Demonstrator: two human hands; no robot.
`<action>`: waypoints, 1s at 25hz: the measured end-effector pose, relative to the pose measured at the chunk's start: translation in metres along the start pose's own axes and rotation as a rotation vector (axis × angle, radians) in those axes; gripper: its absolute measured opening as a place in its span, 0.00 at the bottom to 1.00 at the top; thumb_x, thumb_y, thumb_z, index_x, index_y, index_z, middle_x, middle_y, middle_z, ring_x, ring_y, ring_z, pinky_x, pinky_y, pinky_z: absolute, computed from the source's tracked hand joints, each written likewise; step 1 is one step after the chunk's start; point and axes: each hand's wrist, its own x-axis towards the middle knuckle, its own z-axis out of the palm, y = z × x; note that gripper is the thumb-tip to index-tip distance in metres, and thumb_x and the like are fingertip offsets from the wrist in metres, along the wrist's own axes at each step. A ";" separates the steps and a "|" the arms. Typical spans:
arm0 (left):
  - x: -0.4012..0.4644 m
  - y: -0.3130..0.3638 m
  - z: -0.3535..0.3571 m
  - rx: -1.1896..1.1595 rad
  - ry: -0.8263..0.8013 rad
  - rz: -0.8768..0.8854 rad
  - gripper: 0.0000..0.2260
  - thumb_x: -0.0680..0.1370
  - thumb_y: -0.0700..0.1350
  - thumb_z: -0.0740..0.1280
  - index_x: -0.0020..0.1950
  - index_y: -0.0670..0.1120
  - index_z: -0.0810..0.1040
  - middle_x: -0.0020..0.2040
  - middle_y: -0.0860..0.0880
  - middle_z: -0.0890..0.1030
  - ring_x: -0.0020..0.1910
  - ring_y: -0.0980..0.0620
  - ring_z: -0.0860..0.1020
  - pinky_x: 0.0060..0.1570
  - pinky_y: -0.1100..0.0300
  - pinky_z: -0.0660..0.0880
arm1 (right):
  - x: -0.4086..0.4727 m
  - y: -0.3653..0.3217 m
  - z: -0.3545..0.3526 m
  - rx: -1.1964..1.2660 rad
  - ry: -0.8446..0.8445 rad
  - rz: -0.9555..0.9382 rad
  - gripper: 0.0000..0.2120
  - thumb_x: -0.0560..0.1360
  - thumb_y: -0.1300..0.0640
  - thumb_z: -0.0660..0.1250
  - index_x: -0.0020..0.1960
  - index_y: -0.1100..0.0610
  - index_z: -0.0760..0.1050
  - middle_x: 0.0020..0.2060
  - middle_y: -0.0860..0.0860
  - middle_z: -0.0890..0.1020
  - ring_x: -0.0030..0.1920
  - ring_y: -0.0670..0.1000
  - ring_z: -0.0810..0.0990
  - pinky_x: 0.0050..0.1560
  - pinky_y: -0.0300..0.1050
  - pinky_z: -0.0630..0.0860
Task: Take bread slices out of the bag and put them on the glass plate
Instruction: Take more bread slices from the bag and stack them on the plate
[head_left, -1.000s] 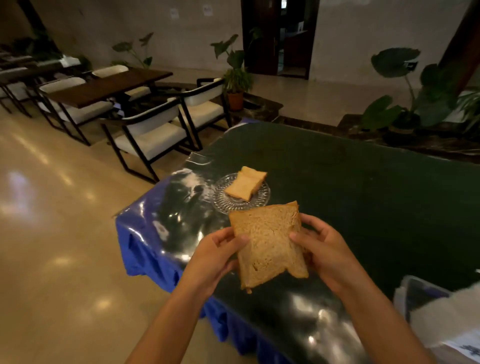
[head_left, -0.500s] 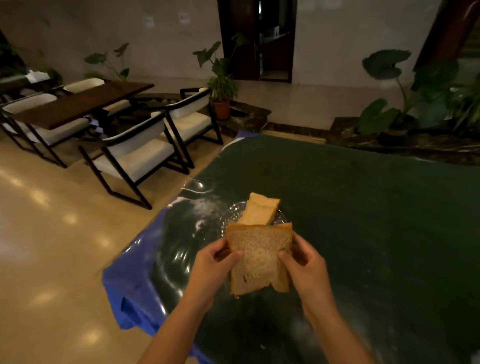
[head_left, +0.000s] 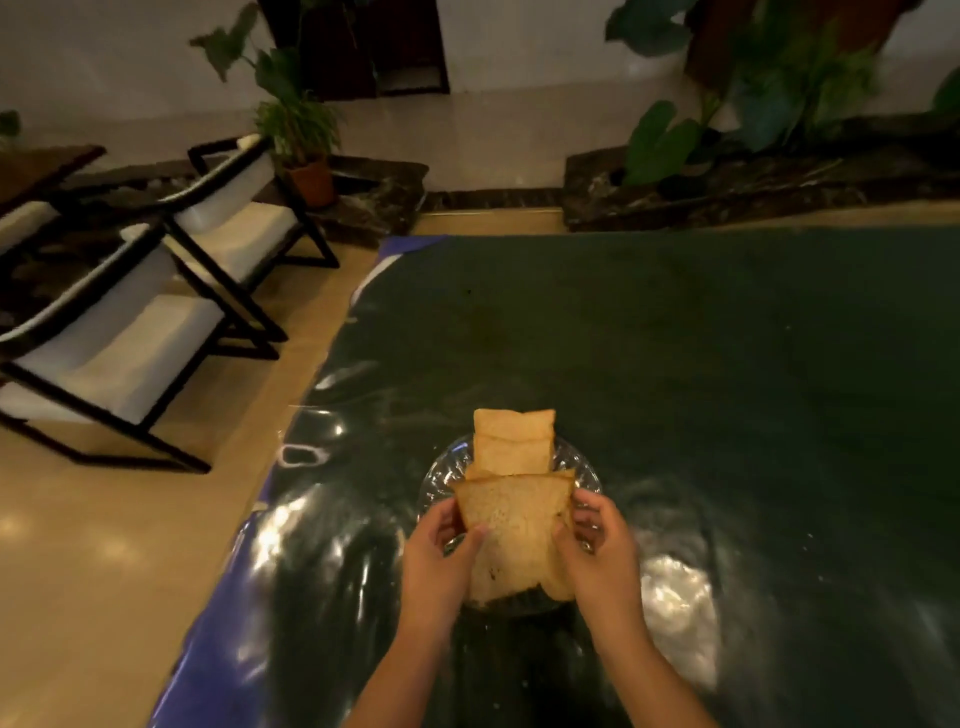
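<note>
Both of my hands hold a brown bread slice (head_left: 514, 530) by its side edges, just over the near half of the glass plate (head_left: 434, 480). My left hand (head_left: 441, 561) grips the slice's left edge and my right hand (head_left: 597, 556) grips its right edge. Behind the held slice, two paler bread slices (head_left: 514, 441) lie overlapping on the plate's far half. The plate sits on the dark green table (head_left: 727, 389) near its left edge. The bread bag is out of view.
The table's left edge (head_left: 322, 374) is covered in shiny plastic over blue cloth, dropping to a tan floor. Black-framed white chairs (head_left: 130, 338) stand to the left. Potted plants (head_left: 306, 135) and a stone ledge (head_left: 753, 192) lie beyond the table.
My hands have carried the bread slice forward and down until it hangs over the plate. The view has swung so the plate is now straight ahead, and the bag has left the frame.
</note>
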 end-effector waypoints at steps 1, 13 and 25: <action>0.011 -0.009 0.000 0.008 -0.016 0.006 0.18 0.71 0.35 0.70 0.48 0.58 0.76 0.51 0.50 0.82 0.50 0.54 0.80 0.49 0.57 0.77 | 0.004 0.007 0.008 -0.015 0.032 -0.002 0.16 0.70 0.62 0.69 0.55 0.49 0.73 0.50 0.50 0.78 0.51 0.49 0.77 0.50 0.45 0.76; 0.069 -0.058 0.003 -0.018 -0.090 -0.036 0.20 0.73 0.33 0.67 0.53 0.59 0.78 0.47 0.61 0.82 0.48 0.62 0.81 0.44 0.66 0.78 | 0.042 0.041 0.054 -0.217 0.115 -0.043 0.20 0.71 0.62 0.66 0.63 0.55 0.72 0.55 0.53 0.78 0.54 0.49 0.77 0.57 0.49 0.75; 0.078 -0.064 0.010 0.195 -0.047 0.042 0.15 0.71 0.37 0.72 0.55 0.51 0.80 0.44 0.57 0.79 0.42 0.63 0.78 0.43 0.67 0.77 | 0.050 0.051 0.052 -0.468 0.129 -0.076 0.24 0.70 0.60 0.68 0.65 0.57 0.70 0.56 0.57 0.75 0.55 0.53 0.72 0.56 0.47 0.71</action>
